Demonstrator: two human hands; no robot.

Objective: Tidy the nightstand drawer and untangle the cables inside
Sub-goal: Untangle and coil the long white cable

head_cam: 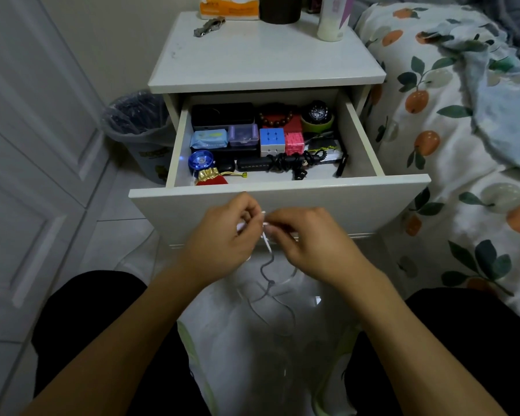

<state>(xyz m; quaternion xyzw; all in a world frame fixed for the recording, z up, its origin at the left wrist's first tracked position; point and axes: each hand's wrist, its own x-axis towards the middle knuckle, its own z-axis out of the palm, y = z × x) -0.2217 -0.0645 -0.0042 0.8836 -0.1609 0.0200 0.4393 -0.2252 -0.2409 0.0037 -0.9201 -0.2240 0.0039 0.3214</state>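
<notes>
Both hands pinch white cable before open drawer front edge.

White panelled door, pale tiled floor, fruit-print bedding.

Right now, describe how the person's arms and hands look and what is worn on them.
Both forearms are bare up to the bottom edge of the picture: no sleeves show. The left hand and right hand wear no gloves, and no rings, watch or bracelet can be seen on them or the wrists. No markings show. Black clothing covers both legs.
</notes>
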